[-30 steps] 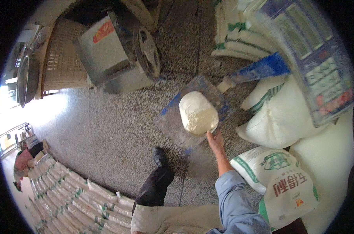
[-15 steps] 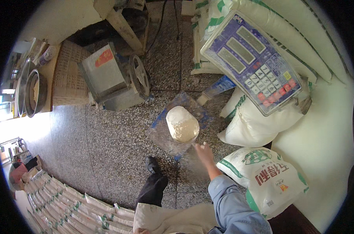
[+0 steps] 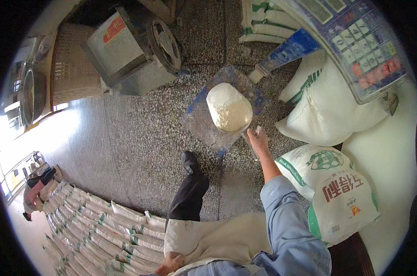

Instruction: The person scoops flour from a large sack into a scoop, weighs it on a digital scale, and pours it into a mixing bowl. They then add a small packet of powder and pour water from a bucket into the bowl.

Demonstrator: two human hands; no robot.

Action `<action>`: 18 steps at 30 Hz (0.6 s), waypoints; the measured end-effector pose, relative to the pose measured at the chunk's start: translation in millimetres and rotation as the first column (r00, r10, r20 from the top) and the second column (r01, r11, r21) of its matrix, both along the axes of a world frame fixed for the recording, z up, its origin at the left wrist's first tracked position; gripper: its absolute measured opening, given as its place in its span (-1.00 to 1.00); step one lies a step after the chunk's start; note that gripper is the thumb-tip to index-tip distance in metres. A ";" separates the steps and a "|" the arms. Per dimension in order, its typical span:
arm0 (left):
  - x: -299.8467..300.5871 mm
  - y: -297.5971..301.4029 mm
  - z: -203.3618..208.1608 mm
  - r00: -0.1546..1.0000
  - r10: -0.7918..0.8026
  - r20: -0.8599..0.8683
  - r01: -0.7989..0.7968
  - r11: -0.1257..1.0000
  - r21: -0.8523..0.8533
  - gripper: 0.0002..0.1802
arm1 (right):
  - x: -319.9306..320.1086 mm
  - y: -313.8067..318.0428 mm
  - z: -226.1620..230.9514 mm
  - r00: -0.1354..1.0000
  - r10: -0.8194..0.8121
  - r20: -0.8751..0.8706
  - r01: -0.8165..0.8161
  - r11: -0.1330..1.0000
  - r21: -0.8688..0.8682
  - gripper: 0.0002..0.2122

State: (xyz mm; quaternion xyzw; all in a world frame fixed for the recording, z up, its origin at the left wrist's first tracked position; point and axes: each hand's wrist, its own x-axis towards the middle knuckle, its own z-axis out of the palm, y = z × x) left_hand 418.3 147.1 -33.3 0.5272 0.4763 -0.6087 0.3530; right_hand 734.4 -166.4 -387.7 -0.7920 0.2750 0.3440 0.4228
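Observation:
A scoop (image 3: 250, 145) heaped with white flour (image 3: 229, 108) is over the square, flour-dusted platform (image 3: 200, 124) of a floor scale. I cannot tell whether it touches the platform. My right hand (image 3: 259, 140) is at the scoop's handle with curled fingers, and the handle's end shows beside my wrist. At the lower edge, my left hand (image 3: 172, 262) is closed at the edge of my white apron (image 3: 217, 234); its fingertips are partly hidden. The scale's blue keypad head (image 3: 362, 46) stands at the upper right, on a blue post (image 3: 291, 52).
White sacks with green stripes (image 3: 346, 193) stand at my right, beside another tied sack (image 3: 332, 106). Many flat sacks (image 3: 98, 225) lie stacked at the lower left. A metal machine with a wheel (image 3: 164, 46) stands at the upper left. My dark shoe (image 3: 189, 162) is near the platform.
The view has shifted, so the scale and scoop appear higher and further right. More of the scoop's handle shows beside my right hand. My left hand has come further into view.

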 end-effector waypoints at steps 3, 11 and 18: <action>-4.6 -1.1 0.6 1.000 0.006 -0.007 -0.005 1.000 0.021 -0.72 | -4.1 1.3 -8.4 1.000 0.022 0.006 -0.022 0.999 0.027 -0.28; -65.7 25.8 -14.4 0.909 0.002 0.416 0.078 0.981 -0.175 -0.71 | 3.9 17.3 -47.9 0.993 0.082 -0.086 -0.074 0.992 0.101 -0.45; -57.6 18.5 -12.3 0.941 0.026 0.337 0.045 0.978 -0.204 -0.67 | -3.8 34.1 -75.4 0.993 -0.115 0.031 0.112 0.990 0.083 -0.69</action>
